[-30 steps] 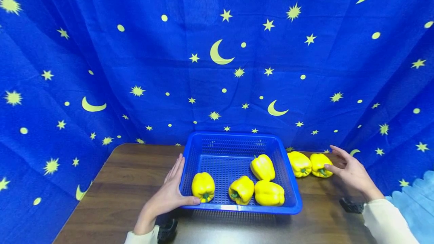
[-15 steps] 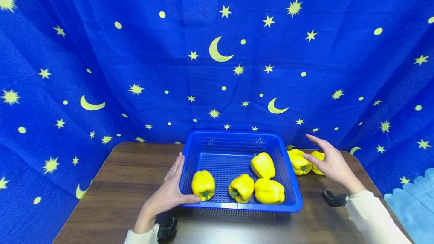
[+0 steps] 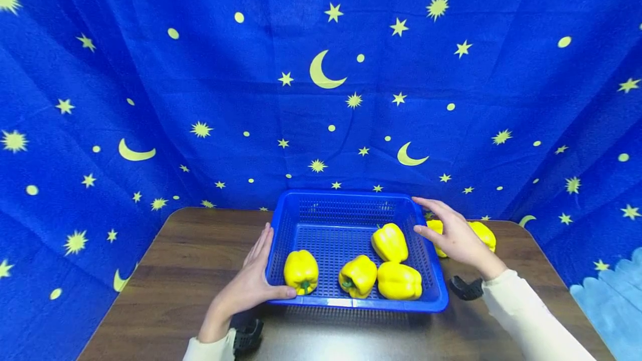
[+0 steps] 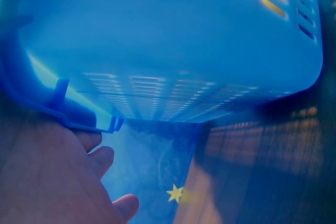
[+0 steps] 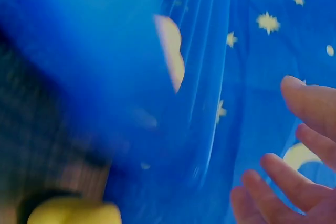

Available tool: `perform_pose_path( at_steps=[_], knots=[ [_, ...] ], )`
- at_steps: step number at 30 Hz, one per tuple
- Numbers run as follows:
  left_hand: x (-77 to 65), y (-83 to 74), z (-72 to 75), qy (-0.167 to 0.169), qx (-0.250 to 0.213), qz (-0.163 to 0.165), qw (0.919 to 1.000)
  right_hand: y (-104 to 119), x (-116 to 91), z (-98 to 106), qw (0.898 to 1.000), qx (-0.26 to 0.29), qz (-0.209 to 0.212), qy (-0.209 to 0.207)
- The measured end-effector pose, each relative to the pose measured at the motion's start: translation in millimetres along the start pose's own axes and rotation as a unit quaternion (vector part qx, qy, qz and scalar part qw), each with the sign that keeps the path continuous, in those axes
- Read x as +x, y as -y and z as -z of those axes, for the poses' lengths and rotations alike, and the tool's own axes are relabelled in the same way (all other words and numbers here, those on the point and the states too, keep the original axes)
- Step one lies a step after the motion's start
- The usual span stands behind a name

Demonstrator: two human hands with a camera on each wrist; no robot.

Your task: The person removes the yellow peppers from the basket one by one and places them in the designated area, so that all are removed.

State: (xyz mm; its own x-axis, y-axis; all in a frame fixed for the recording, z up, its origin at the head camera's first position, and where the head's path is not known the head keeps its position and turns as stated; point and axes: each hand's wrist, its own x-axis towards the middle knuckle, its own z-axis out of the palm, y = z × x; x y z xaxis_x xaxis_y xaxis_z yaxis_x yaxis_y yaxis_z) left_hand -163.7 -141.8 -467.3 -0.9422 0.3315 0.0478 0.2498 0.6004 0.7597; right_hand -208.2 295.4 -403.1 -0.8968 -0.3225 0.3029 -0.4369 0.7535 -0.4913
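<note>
A blue plastic basket (image 3: pixel 321 303) stands on the table with several yellow bell peppers (image 3: pixel 301 272) inside, most toward its front and right. My left hand (image 3: pixel 251 284) rests at the basket's left front corner, thumb over the front rim and straight fingers along the outer left side. In the left wrist view, its fingertips (image 4: pixel 126 206) reach past the rim. My right hand (image 3: pixel 458 237) is at the basket's right back side, thumb and fingers spread, fingertips right at the rim. Two more yellow bell peppers (image 3: pixel 483 234) lie right of the basket, partly hidden behind the right hand.
The brown wooden table (image 3: pixel 200 249) extends to both sides of the basket. A blue curtain (image 3: pixel 225 71) with yellow moons and stars hangs behind the table and at its sides. Light blue fabric (image 3: pixel 609 299) shows at the far right.
My right hand has moved left from the two outside peppers to the basket's right rim, carrying nothing. The left hand, basket and peppers have stayed in place; the view has tilted slightly.
</note>
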Motion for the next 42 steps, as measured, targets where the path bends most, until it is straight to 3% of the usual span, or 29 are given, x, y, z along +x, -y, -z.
perform_pose_path(
  at_steps=[10, 17, 24, 35, 42],
  knots=[
    [0.3, 2.2, -0.1, -0.008, 0.003, -0.01, 0.9999, 27.1, 26.5, -21.5, 0.995, -0.003, 0.067, 0.067],
    [1.4, 0.7, -3.0, 0.0, -0.005, 0.006, 1.0, 29.4, 42.2, -32.0, 0.991, -0.016, 0.046, 0.125],
    [0.2, 0.3, -3.0, -0.007, -0.006, -0.011, 0.9999, 28.5, 54.9, -40.7, 0.983, -0.037, 0.047, 0.172],
    [0.5, -1.0, -0.7, -0.001, -0.005, -0.004, 1.0, 27.3, 65.3, -46.4, 0.968, -0.062, 0.019, 0.243],
    [0.6, -0.6, 0.6, 0.004, -0.002, 0.002, 1.0, 26.5, 69.2, -52.5, 0.951, -0.083, -0.04, 0.295]
  ],
)
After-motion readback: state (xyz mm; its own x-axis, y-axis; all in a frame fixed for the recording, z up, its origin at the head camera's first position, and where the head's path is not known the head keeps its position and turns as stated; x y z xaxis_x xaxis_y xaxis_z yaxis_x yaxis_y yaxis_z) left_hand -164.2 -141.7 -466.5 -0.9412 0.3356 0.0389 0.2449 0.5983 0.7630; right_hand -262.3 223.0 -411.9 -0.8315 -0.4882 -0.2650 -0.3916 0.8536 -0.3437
